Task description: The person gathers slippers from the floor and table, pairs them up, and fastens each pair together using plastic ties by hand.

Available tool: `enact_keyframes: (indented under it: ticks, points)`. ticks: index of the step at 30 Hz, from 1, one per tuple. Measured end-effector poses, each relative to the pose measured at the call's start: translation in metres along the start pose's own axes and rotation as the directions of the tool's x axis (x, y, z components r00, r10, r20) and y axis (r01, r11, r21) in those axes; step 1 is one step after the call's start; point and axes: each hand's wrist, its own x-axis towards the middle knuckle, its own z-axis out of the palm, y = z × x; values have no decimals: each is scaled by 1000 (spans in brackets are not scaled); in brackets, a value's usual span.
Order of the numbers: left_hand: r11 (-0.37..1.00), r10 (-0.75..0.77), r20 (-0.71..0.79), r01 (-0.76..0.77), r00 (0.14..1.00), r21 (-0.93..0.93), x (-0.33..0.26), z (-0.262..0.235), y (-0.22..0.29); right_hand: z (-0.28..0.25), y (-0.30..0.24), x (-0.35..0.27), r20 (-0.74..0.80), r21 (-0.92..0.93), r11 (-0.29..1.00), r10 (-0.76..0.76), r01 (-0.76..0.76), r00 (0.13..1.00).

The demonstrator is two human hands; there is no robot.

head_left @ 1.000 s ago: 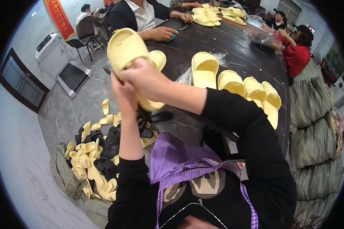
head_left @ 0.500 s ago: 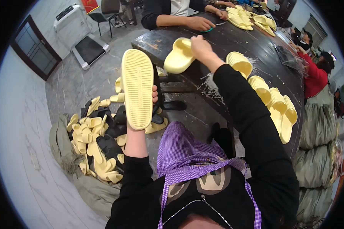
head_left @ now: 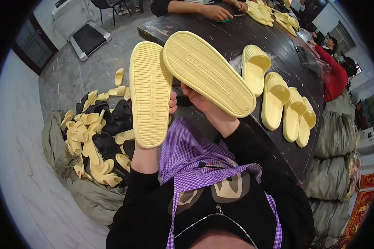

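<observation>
Forearms [head_left: 146,161] extended, left hand [head_left: 173,103] has a ridged-soled yellow slipper [head_left: 151,93] in its grip, right hand [head_left: 203,102] a matching slipper [head_left: 207,74]. Rumpled grey-green cloth [head_left: 97,203] borders heaped yellow slippers [head_left: 91,152]

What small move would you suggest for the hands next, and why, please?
Turning both over seems sensible: the left hand holds one yellow slipper and the right hand holds another yellow slipper, both with soles toward the camera, so their uppers are hidden.
</observation>
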Motion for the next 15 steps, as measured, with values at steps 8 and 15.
enact_keyframes:
  ticks: [8, 15]
  points:
    - [999, 11, -11, -12, 1000, -41, -12, -3, -20, 6, 10, -31, -107, 46, 998, -31, 36, 994]
    - [988, -81, 11, 81, 997, -131, -14, -1, -28, 3, 6, -47, -106, 7, 1000, -5, 6, 994]
